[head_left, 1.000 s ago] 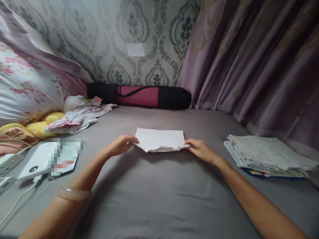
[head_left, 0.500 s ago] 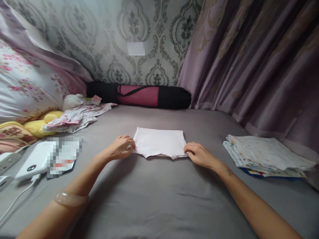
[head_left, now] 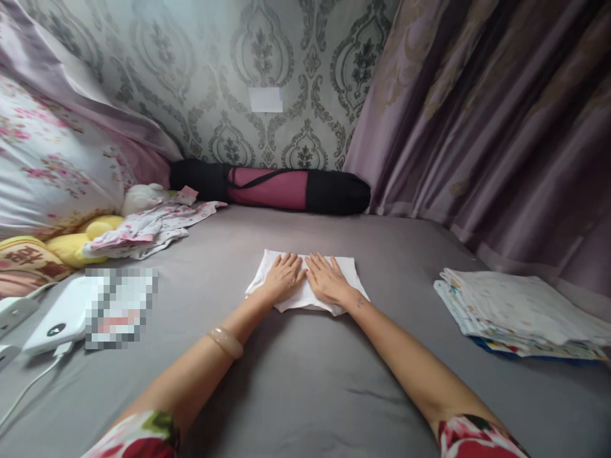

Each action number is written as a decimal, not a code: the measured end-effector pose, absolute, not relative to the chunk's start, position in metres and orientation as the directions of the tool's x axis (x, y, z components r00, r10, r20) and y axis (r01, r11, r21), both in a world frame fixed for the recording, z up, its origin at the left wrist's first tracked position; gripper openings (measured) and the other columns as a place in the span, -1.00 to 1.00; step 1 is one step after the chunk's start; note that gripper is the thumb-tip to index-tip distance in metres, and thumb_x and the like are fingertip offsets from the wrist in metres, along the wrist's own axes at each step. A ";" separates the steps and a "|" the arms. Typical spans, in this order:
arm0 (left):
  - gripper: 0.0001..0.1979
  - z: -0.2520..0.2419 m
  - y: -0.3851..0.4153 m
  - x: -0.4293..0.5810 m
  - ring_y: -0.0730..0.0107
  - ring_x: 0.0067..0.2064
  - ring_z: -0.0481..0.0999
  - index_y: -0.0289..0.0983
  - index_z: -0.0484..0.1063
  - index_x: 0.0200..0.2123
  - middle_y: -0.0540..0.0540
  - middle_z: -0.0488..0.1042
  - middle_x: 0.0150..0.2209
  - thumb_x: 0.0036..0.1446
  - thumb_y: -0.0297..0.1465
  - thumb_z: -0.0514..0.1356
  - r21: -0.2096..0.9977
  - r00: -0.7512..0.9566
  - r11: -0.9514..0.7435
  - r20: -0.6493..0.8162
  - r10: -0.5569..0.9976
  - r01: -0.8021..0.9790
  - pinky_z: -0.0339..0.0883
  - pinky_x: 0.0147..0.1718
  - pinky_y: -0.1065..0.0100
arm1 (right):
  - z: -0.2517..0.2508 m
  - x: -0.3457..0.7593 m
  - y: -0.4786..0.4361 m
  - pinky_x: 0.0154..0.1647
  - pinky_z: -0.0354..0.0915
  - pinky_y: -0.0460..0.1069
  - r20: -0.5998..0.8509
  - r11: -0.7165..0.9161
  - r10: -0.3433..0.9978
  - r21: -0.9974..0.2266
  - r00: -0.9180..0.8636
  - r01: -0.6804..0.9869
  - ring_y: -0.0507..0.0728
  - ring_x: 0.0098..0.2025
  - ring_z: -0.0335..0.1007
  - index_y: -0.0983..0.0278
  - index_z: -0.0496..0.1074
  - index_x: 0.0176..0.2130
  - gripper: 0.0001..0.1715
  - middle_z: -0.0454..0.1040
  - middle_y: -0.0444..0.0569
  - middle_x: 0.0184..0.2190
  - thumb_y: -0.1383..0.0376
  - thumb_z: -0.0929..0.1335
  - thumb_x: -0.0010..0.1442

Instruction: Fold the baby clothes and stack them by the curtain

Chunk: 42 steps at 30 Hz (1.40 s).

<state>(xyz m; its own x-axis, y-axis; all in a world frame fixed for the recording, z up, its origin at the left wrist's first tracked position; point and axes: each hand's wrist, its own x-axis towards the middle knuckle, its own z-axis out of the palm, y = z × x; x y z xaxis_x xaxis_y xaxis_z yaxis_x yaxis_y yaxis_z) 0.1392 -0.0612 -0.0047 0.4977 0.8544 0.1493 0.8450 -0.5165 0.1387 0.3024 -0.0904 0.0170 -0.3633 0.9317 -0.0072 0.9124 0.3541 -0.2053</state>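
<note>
A folded white garment [head_left: 298,299] lies flat on the grey bed sheet [head_left: 305,381], in the middle of the head view. My left hand [head_left: 285,275] rests palm down on its left half, fingers stretched out. On the right half lies my right hand [head_left: 327,278], also flat with the fingers spread. The two thumbs are close together near the garment's centre. Parts of the cloth under both palms are hidden. Neither hand grips anything.
To the right sits a stack of folded clothes [head_left: 525,308]. A white power bank [head_left: 67,312] with a cable and a blurred-out object are at the left, below a crumpled garment [head_left: 143,229] and a yellow plush toy [head_left: 71,248]. A black and maroon bag [head_left: 267,188] lies along the wall.
Both hands have let go of the garment's side edges and moved inward onto its top, now lying flat. The garment's lower side corners have spread outward a little.
</note>
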 end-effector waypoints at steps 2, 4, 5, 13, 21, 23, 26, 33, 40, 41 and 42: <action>-0.44 -0.009 -0.061 0.136 -0.08 0.32 0.05 -0.33 0.14 0.26 -0.30 0.13 0.30 0.34 -0.14 -0.17 0.123 0.457 -0.472 0.128 0.880 0.873 -0.08 0.23 -0.12 | 0.013 0.304 -0.088 0.34 -0.29 0.28 -0.019 0.332 0.939 -0.204 -0.343 0.921 0.24 0.40 -0.27 0.31 -0.01 0.35 -0.33 -0.08 0.02 0.38 0.15 0.00 0.35; -0.42 -0.010 -0.061 0.134 -0.12 0.32 0.03 -0.26 0.12 0.28 -0.27 0.11 0.31 0.32 -0.09 -0.16 0.112 0.435 -0.447 0.121 0.892 0.887 -0.12 0.23 -0.16 | 0.010 0.305 -0.088 0.33 -0.28 0.29 -0.023 0.322 0.942 -0.209 -0.334 0.923 0.25 0.39 -0.27 0.27 -0.01 0.35 -0.33 -0.08 0.00 0.38 0.13 0.01 0.35; -0.42 -0.010 -0.061 0.133 -0.12 0.32 0.03 -0.24 0.12 0.28 -0.25 0.11 0.31 0.32 -0.08 -0.16 0.108 0.429 -0.441 0.119 0.895 0.891 -0.13 0.23 -0.16 | 0.009 0.306 -0.088 0.33 -0.28 0.29 -0.020 0.322 0.942 -0.212 -0.334 0.923 0.26 0.39 -0.27 0.26 -0.01 0.35 -0.33 -0.08 0.00 0.38 0.12 0.01 0.35; -0.40 -0.008 -0.063 0.134 -0.11 0.33 0.01 -0.23 0.10 0.30 -0.24 0.09 0.33 0.31 -0.06 -0.18 0.111 0.411 -0.419 0.093 0.907 0.901 -0.15 0.25 -0.13 | 0.008 0.304 -0.088 0.33 -0.30 0.29 -0.013 0.328 0.941 -0.214 -0.338 0.920 0.25 0.40 -0.28 0.28 -0.01 0.35 -0.33 -0.08 0.01 0.38 0.12 0.01 0.35; -0.50 0.002 -0.068 0.127 0.05 0.32 0.10 -0.28 0.24 0.20 -0.24 0.20 0.27 0.35 -0.19 -0.16 0.061 0.462 -0.479 0.185 0.867 0.876 -0.07 0.25 -0.04 | 0.015 0.321 -0.089 0.35 -0.29 0.25 -0.029 0.330 0.936 -0.269 -0.351 0.905 0.22 0.39 -0.21 0.39 0.05 0.33 -0.31 -0.05 0.14 0.36 0.11 -0.01 0.36; -0.52 0.003 -0.068 0.130 0.11 0.32 0.09 -0.32 0.23 0.21 -0.24 0.20 0.27 0.35 -0.25 -0.18 0.069 0.459 -0.479 0.200 0.866 0.875 -0.07 0.26 -0.01 | 0.016 0.319 -0.088 0.35 -0.30 0.23 -0.012 0.342 0.934 -0.266 -0.357 0.901 0.20 0.39 -0.22 0.40 0.04 0.33 -0.31 -0.05 0.12 0.36 0.12 -0.01 0.36; -0.51 0.001 -0.066 0.134 0.15 0.33 0.08 -0.37 0.19 0.23 -0.26 0.20 0.27 0.36 -0.29 -0.21 0.071 0.439 -0.460 0.202 0.875 0.885 -0.09 0.28 0.03 | 0.015 0.307 -0.081 0.36 -0.34 0.21 0.010 0.378 0.921 -0.263 -0.389 0.887 0.17 0.39 -0.22 0.41 0.02 0.34 -0.31 -0.04 0.10 0.36 0.14 -0.01 0.36; -0.48 -0.004 -0.062 0.126 0.04 0.33 0.07 -0.29 0.15 0.27 -0.22 0.14 0.31 0.35 -0.21 -0.18 0.071 0.374 -0.382 0.106 0.921 0.921 -0.09 0.26 -0.05 | 0.002 0.285 -0.074 0.36 -0.31 0.18 0.029 0.381 0.921 -0.260 -0.387 0.887 0.18 0.39 -0.22 0.41 0.00 0.34 -0.30 -0.04 0.10 0.36 0.13 0.01 0.35; -0.48 -0.005 -0.060 0.121 0.03 0.33 0.05 -0.31 0.16 0.26 -0.24 0.13 0.31 0.35 -0.20 -0.19 0.091 0.399 -0.406 0.087 0.913 0.909 -0.10 0.27 -0.04 | 0.004 0.288 -0.075 0.37 -0.31 0.18 0.004 0.397 0.911 -0.276 -0.411 0.876 0.17 0.40 -0.25 0.42 -0.01 0.34 -0.30 -0.07 0.10 0.37 0.13 -0.01 0.36; -0.48 -0.005 -0.060 0.120 0.04 0.33 0.07 -0.31 0.17 0.24 -0.25 0.14 0.30 0.35 -0.21 -0.19 0.094 0.403 -0.411 0.094 0.910 0.907 -0.09 0.27 -0.03 | 0.005 0.290 -0.076 0.36 -0.30 0.17 -0.008 0.402 0.907 -0.285 -0.422 0.870 0.17 0.40 -0.25 0.42 -0.01 0.34 -0.30 -0.07 0.11 0.37 0.13 -0.01 0.36; -0.49 -0.005 -0.061 0.120 0.05 0.33 0.08 -0.31 0.19 0.23 -0.26 0.16 0.29 0.35 -0.21 -0.19 0.097 0.408 -0.417 0.103 0.907 0.904 -0.08 0.26 -0.02 | 0.007 0.292 -0.077 0.36 -0.28 0.17 -0.019 0.404 0.904 -0.294 -0.428 0.866 0.17 0.40 -0.25 0.43 -0.01 0.34 -0.30 -0.07 0.12 0.37 0.13 -0.02 0.36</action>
